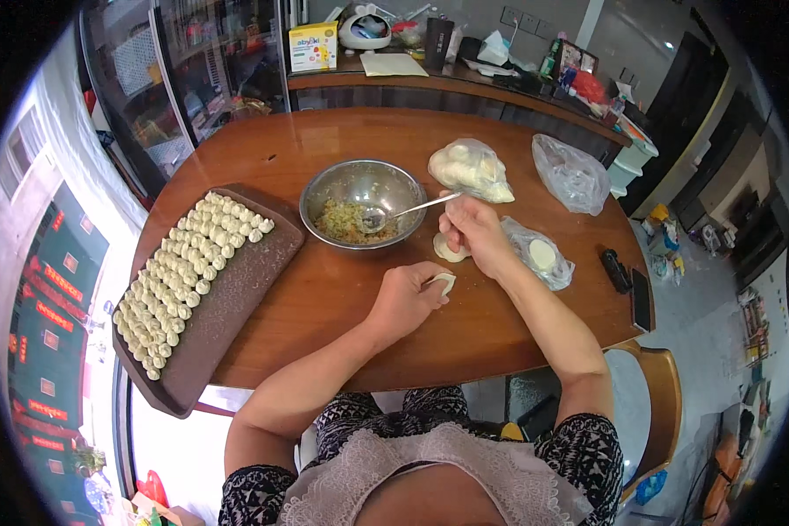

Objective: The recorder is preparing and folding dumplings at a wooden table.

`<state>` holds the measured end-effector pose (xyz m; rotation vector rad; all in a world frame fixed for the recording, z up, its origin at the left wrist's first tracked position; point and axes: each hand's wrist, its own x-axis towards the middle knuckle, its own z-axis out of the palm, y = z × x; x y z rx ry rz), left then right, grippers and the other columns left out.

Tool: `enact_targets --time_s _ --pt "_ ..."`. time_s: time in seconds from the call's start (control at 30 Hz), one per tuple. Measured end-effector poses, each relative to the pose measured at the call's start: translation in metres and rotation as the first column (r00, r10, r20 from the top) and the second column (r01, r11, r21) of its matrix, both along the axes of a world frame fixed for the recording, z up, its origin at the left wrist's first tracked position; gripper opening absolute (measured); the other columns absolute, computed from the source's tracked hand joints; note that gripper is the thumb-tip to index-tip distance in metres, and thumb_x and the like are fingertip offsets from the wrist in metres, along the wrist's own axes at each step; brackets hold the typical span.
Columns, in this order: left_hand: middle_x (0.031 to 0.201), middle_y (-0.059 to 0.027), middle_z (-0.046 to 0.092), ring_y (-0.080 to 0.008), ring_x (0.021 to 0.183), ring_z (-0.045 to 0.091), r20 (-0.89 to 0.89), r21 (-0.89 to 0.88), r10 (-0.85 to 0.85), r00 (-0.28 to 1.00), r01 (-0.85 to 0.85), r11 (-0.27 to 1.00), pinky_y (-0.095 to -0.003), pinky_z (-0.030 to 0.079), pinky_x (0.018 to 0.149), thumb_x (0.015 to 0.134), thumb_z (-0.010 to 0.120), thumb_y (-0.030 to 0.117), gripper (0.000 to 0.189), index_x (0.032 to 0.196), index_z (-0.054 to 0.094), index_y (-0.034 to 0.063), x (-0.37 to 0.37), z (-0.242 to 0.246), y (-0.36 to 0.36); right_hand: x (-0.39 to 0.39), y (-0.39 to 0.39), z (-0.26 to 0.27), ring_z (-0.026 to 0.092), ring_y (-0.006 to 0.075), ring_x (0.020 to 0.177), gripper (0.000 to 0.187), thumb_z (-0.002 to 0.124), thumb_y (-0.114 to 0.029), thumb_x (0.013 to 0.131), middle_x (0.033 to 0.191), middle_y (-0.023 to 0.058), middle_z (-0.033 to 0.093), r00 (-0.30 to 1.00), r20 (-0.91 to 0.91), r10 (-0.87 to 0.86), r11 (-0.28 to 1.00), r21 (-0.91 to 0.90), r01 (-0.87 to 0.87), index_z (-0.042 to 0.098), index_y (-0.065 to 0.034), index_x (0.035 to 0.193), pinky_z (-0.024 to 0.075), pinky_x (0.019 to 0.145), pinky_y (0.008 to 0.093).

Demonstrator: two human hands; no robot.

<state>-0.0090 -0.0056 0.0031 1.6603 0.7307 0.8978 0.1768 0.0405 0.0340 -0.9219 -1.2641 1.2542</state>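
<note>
My left hand [404, 299] pinches a thin round dough wrapper [446, 284] just above the table, its edge curling up. My right hand [473, 227] grips the end of a metal spoon [424, 206], whose head rests in chopped filling [342, 220]. That filling lies in a stainless steel bowl [407, 233] ahead of my hands. Under my right fingers, partly hidden, another pale wrapper [446, 250] lies on the wood. To the left, a brown tray [237, 309] bears many small shaped dumplings [184, 263] in close rows.
Right of my hands, a plastic bag [555, 273] has a round of dough [542, 254] on it. Farther back are a bag of pale dough pieces [470, 167] and a crumpled clear bag [572, 174]. A phone [640, 299] and black object [615, 269] lie by the wooden table's [381, 131] right edge.
</note>
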Motion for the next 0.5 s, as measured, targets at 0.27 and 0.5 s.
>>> enact_targets --time_s 0.27,0.5 --pt "0.092 -0.0176 0.07 -0.0322 0.075 0.069 -0.017 0.536 0.156 0.988 -0.123 0.835 -0.0354 0.055 0.065 0.089 0.064 0.004 0.013 0.1 0.068 -0.0003 -0.002 0.005 -0.01 -0.019 0.028 0.01 0.048 0.0062 0.059 0.02 0.054 -0.02 0.101 0.073 0.0006 0.058 0.986 0.131 -0.099 0.994 0.062 0.092 0.063 -0.0028 0.104 0.0401 0.05 0.0214" --pt "0.091 -0.0186 0.069 -0.0346 0.075 0.069 -0.021 0.551 0.219 0.975 -0.172 0.816 -0.0384 0.055 0.064 0.088 0.063 0.002 0.016 0.103 0.066 0.0003 -0.005 0.009 -0.012 -0.027 0.036 0.03 0.063 0.0197 0.073 0.016 0.052 -0.012 0.098 0.079 0.0088 0.064 0.729 0.567 -0.384 0.817 0.576 -0.017 0.062 0.0004 0.1 0.0498 0.068 0.0322"
